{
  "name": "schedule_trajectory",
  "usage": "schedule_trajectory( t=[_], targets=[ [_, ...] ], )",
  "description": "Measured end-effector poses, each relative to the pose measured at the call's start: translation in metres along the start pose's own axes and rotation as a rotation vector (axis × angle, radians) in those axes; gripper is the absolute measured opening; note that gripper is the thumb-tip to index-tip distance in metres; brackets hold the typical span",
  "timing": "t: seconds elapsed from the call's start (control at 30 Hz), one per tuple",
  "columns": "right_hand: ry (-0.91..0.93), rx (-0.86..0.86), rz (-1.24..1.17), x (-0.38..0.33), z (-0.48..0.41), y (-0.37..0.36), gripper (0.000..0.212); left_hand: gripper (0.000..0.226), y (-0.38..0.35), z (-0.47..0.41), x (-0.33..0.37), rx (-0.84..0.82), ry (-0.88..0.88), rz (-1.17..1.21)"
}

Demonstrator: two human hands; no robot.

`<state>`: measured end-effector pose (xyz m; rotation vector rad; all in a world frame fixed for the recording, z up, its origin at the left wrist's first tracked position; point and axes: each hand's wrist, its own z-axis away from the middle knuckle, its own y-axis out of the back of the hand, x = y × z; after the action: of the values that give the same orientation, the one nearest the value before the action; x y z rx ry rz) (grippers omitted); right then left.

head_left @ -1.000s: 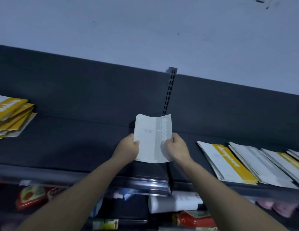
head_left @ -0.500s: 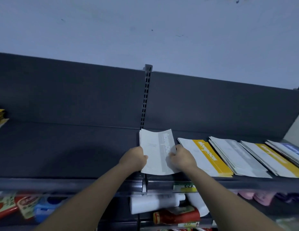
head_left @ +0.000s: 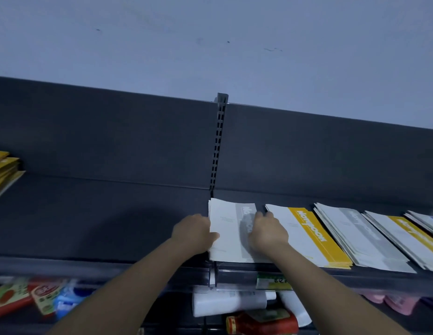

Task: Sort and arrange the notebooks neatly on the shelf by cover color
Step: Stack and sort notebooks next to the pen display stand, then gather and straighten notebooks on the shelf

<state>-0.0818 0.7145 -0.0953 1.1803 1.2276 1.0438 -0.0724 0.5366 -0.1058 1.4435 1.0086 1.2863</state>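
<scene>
Two hands meet on one grey notebook [head_left: 226,233] in the head view. It lies flat on the shelf [head_left: 101,226], at the near edge, just right of the slotted post [head_left: 217,146] that splits the dark back panel. Our left hand [head_left: 193,234] grips the notebook's left edge, with the thumb [head_left: 214,235] laid on top of the cover and the other fingers hidden at the edge. Our right hand [head_left: 268,234] sits on the right part of the cover, over its grey band, with the fingers bent. That area is blurred, so we cannot tell whether the hand pinches the edge or only presses down.

Just right of it lies a yellow notebook [head_left: 307,238]. Further right come a grey pile [head_left: 355,235], a second yellow one [head_left: 408,235], and a last one [head_left: 425,221] cut off by the frame. They overlap like fanned cards. Well apart, at the far left of the shelf, sits a yellow stack [head_left: 4,170].

On the lower shelf we see red packets [head_left: 29,296] on the left, a white tube [head_left: 230,303] and a red bottle [head_left: 261,322] between our arms, and pink items [head_left: 389,303] on the right.
</scene>
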Motion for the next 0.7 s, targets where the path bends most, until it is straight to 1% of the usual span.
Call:
schedule_trajectory(
  t=[0.1, 0.23, 0.33, 0.47, 0.7],
  targets=[
    [0.117, 0.054, -0.046, -0.019, -0.006, 0.0, 0.039, 0.037, 0.015, 0.007, -0.023, 0.069, 0.018, -0.046],
    [0.28, 0.067, -0.095, -0.068, -0.005, 0.0, 0.04, 0.027, 0.037, 0.023, -0.075, 0.129, 0.093, -0.182],
    [0.408, 0.06, -0.083, -0.118, -0.001, -0.001, 0.041, 0.031, 0.055, 0.041, -0.118, 0.155, 0.179, -0.276],
    [0.592, 0.001, -0.037, -0.191, 0.008, -0.003, 0.041, 0.032, 0.081, 0.069, -0.179, 0.166, 0.277, -0.359],
    [0.752, -0.023, -0.029, -0.325, 0.037, -0.013, 0.042, 0.033, 0.127, 0.123, -0.292, 0.175, 0.403, -0.409]
  ],
)
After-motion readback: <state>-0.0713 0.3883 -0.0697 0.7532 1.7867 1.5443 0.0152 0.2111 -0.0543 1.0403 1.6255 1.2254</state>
